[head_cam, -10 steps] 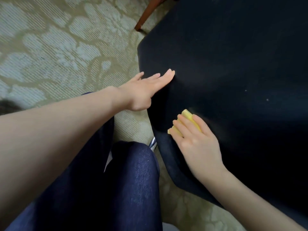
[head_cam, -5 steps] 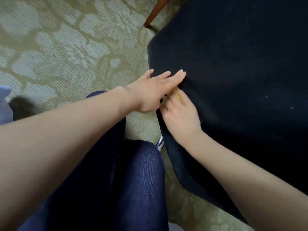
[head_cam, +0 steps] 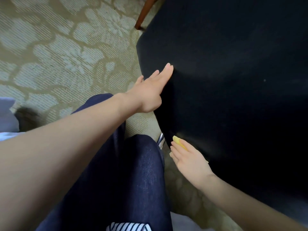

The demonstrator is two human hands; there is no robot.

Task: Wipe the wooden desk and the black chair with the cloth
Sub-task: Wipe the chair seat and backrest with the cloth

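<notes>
The black chair (head_cam: pixel 233 80) fills the right side of the head view, its fabric seat seen from above. My left hand (head_cam: pixel 150 92) lies flat with straight fingers against the seat's left edge. Lower down, my right hand (head_cam: pixel 188 159) presses the yellow cloth (head_cam: pixel 177 142) flat against the seat's near left edge; only a small corner of the cloth shows past my fingertips. The wooden desk is out of view.
A patterned beige carpet (head_cam: pixel 58 55) covers the floor to the left. A brown wooden leg (head_cam: pixel 143 15) stands at the top, behind the chair. My knees in dark blue trousers (head_cam: pixel 116 172) are just left of the seat, with a chrome chair part (head_cam: pixel 160 141) beside them.
My right hand with the cloth slid up along the seat edge to my left hand, then back down towards me. My left hand kept its place on the edge.
</notes>
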